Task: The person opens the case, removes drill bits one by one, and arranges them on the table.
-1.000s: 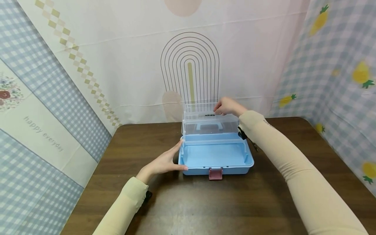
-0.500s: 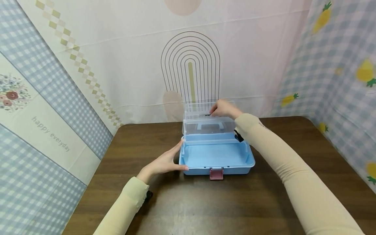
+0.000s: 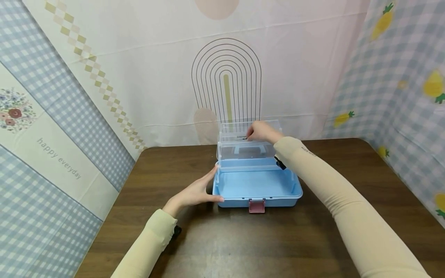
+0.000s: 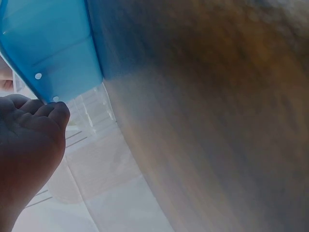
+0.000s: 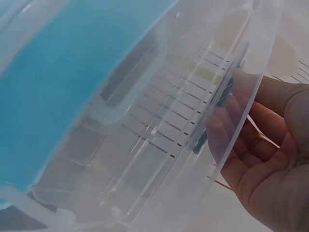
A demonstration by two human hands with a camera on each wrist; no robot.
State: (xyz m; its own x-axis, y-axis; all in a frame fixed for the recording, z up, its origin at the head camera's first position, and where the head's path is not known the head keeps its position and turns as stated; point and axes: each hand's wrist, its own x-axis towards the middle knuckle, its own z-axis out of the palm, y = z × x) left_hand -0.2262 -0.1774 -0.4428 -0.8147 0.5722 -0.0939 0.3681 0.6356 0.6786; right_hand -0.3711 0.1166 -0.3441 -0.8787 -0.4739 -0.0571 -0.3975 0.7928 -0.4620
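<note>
A light-blue plastic toolbox (image 3: 255,184) stands on the table with its clear lid raised and clear trays (image 3: 247,150) lifted at the back. My left hand (image 3: 194,192) spreads along its left end, thumb at the front corner and fingers towards the rear; in the left wrist view the fingertips (image 4: 59,112) meet the blue wall. Over the raised upper tray, my right hand (image 3: 260,131) pinches a drill bit (image 5: 224,94) with a dark spiral and a silver shank. Through the clear plastic, the right wrist view shows those fingertips (image 5: 218,128) behind the tray wall.
A pink latch (image 3: 256,206) hangs open on the toolbox front. Under everything is a dark wooden table (image 3: 222,243). A printed cloth (image 3: 295,65) hangs right behind the toolbox, and checked cloths cover the sides. The raised lid reaches close to the back cloth.
The right hand has moved left along the raised tray with the drill bit, then dipped slightly lower. The left hand stays at the toolbox's left end.
</note>
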